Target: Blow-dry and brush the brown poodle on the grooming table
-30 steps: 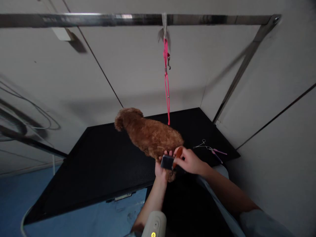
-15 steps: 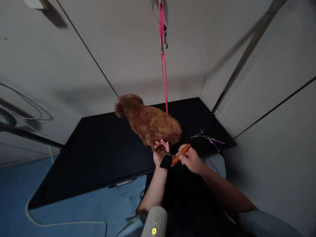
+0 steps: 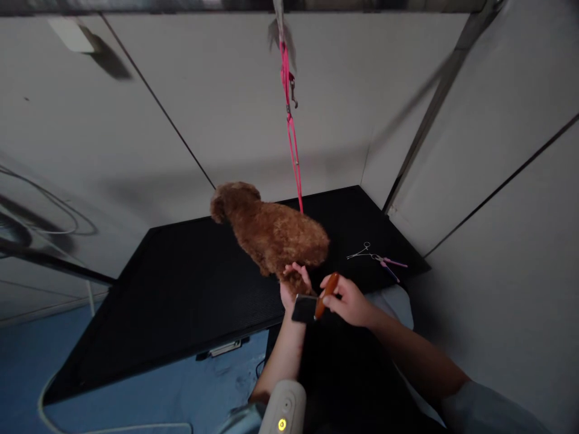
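Observation:
A curly brown dog (image 3: 278,232) is on the black grooming table (image 3: 190,289), its head toward the far left and its rump toward me. My left hand (image 3: 289,292) is wrapped round one of the dog's hind legs (image 3: 296,282), fingers curled over the fur. In my right hand (image 3: 350,301) is a slicker brush (image 3: 326,295), gripped by its orange-brown wooden handle. The brush's flat dark head lies just below the leg, over my left wrist; whether its pins touch fur I cannot tell.
Right of the dog lie a pair of thin metal forceps (image 3: 360,251) and a purple-handled tool (image 3: 389,264). A pink grooming loop (image 3: 293,138) hangs behind the dog. Pale wall panels border the table. A light device (image 3: 284,407) shows at the bottom, and a pale cable crosses the blue floor (image 3: 149,392).
The camera view has tilted up a little, bringing a bar into the top edge. My right hand has turned the brush handle more upright, and its head has dropped slightly from the leg.

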`<move>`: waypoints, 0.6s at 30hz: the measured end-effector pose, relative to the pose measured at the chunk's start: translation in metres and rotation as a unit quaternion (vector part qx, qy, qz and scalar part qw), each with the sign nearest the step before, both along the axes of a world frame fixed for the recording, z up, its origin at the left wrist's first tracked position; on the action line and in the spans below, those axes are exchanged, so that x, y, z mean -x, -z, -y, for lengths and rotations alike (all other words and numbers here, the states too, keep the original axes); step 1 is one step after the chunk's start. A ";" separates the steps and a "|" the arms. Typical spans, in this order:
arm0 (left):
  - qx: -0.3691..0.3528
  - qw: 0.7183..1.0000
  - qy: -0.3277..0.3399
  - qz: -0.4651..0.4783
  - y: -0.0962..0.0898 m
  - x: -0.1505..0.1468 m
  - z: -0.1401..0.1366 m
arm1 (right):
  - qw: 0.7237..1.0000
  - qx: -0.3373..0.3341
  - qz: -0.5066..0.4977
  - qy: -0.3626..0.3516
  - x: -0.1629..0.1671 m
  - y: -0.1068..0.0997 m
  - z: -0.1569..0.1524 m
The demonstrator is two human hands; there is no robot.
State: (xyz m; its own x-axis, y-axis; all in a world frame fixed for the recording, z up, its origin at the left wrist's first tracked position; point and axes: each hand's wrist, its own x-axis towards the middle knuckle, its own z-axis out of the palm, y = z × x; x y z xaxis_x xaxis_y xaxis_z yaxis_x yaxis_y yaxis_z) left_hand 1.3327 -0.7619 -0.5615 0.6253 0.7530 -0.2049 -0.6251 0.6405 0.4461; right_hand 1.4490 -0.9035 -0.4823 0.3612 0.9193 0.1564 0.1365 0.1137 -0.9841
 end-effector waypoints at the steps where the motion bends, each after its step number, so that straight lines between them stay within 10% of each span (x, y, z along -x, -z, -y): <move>1: 0.008 1.000 -0.005 0.010 -0.004 -0.001 0.002 | 0.999 -0.006 0.005 0.034 -0.001 0.000 -0.002; 4: 0.074 0.996 -0.008 0.051 -0.016 -0.004 0.009 | 0.989 -0.060 0.041 0.127 -0.004 0.002 -0.008; 8: 0.153 0.987 0.024 0.047 -0.025 -0.004 0.014 | 0.995 -0.043 0.084 0.026 -0.003 0.006 -0.014; 11: 0.126 0.991 0.018 -0.029 -0.015 -0.002 0.016 | 0.977 -0.065 0.065 0.191 -0.004 0.006 -0.026; 16: 0.044 0.978 0.016 -0.202 0.022 0.012 0.013 | 0.990 -0.045 0.105 0.083 -0.022 -0.005 -0.048; 18: -0.026 0.972 -0.019 -0.234 0.031 0.022 0.007 | 0.978 -0.066 0.090 0.176 -0.031 -0.010 -0.050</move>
State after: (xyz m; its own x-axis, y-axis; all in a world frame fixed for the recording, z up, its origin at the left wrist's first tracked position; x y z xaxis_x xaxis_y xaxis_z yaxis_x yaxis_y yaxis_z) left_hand 1.3112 -0.7692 -0.5930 0.4452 0.7901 -0.4212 -0.3688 0.5905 0.7178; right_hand 1.4802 -0.8531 -0.4725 0.6069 0.7106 0.3561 0.3598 0.1539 -0.9203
